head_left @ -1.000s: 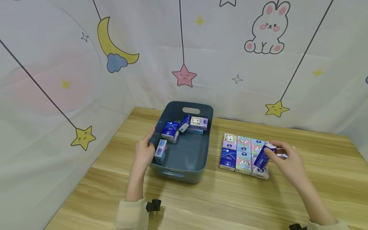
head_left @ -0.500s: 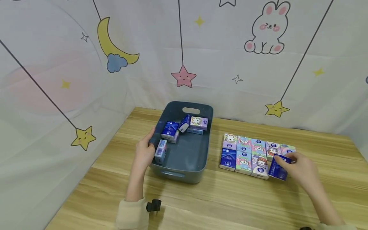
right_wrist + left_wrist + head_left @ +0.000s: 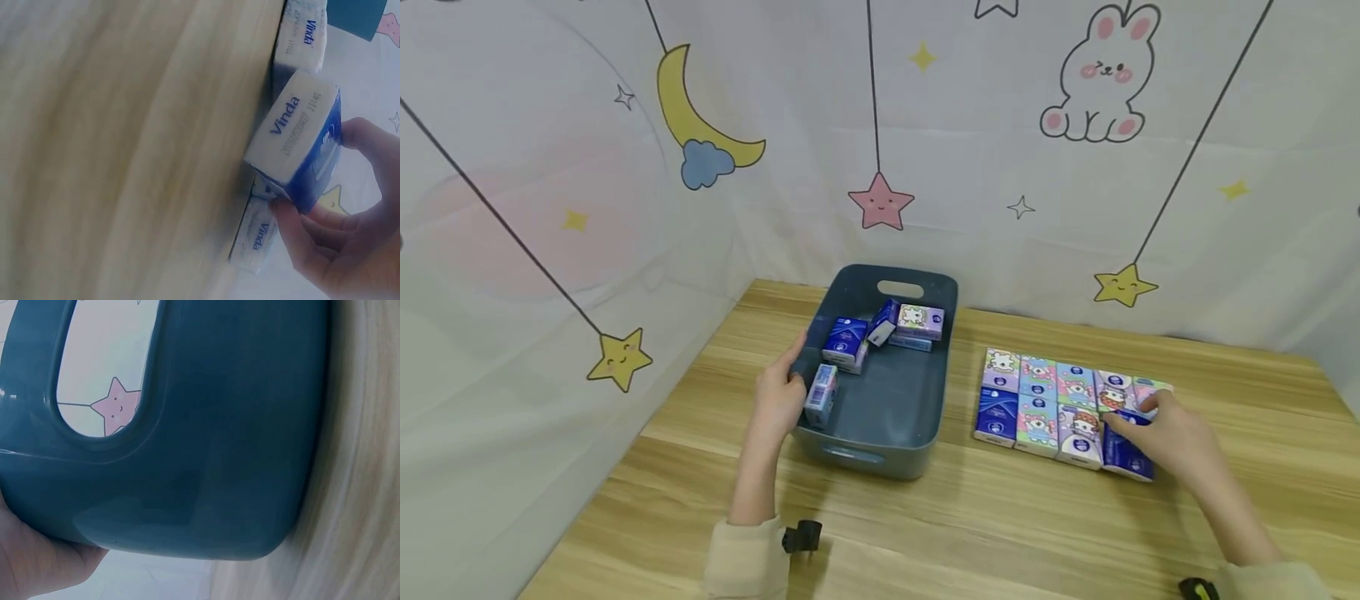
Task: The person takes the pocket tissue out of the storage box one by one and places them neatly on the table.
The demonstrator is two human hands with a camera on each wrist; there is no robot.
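Head view: right hand (image 3: 1176, 442) hides part of blue pack (image 3: 1126, 457) and of the pack just beyond.
Right hand: thumb and fingers pinching blue pack, tilted, at near-row end.
Left hand (image 3: 778, 398): against outer wall of bin (image 3: 887, 412); fingers partly hidden, can't tell if curled; cut off in left wrist view.
Pack rows (image 3: 1037, 423): left of right hand; boxy, blue or pastel cartoon wrap.
Loose packs (image 3: 846, 337): in bin, right of left hand.
Stamp: blurry, beside "Vinda".
Bin: smooth, glossy, blue-green, rounded corners.
Table (image 3: 962, 525): wood-grain.

The bin (image 3: 237, 431) looks like glossy plastic, the table (image 3: 955, 533) grained wood.
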